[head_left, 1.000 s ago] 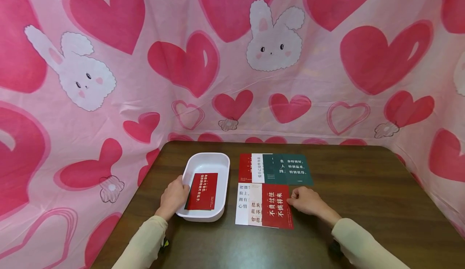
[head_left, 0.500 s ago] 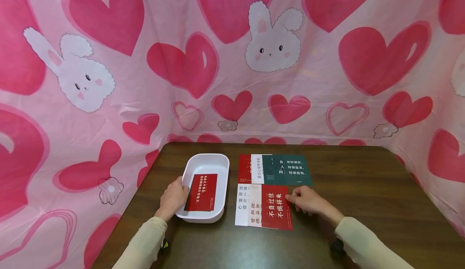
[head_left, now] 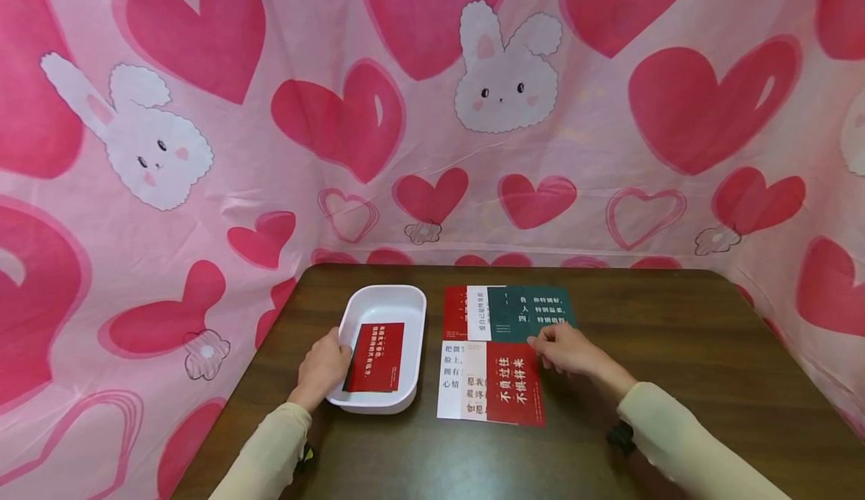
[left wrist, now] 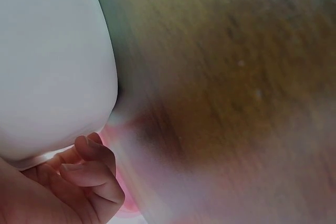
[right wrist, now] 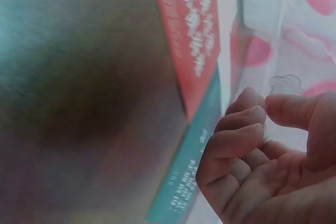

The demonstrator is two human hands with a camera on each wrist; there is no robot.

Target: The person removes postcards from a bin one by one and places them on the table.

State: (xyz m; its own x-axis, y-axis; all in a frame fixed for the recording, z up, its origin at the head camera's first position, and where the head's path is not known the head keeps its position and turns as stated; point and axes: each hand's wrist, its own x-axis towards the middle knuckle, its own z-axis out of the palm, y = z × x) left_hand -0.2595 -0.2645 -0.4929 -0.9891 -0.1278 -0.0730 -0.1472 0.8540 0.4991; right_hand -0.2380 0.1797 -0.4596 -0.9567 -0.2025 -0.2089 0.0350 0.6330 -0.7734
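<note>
My left hand [head_left: 323, 368] grips the left rim of a white plastic tub [head_left: 417, 350], its fingers curled under the edge in the left wrist view. Red cards [head_left: 378, 350] with white Chinese lettering lie in the tub. My right hand [head_left: 571, 351] is over the table at the corner where a red card [head_left: 508, 395] and a dark green card [head_left: 513, 301] meet. Its fingers are curled, thumb tip close to the index fingertip, and nothing shows between them in the right wrist view. The hand overlaps the green card's lower right corner in the head view.
Overlapping cards lie in two rows: behind, another red card [head_left: 455, 312] and a white card [head_left: 477, 312]; in front, a white card [head_left: 447, 402] and a cream card [head_left: 475, 365]. Pink heart-patterned cloth [head_left: 473, 155] hangs behind the dark wooden table [head_left: 676, 350].
My right hand has moved from the red card's right edge, up and slightly left, to the green card's lower corner. The left hand and the tub have stayed put.
</note>
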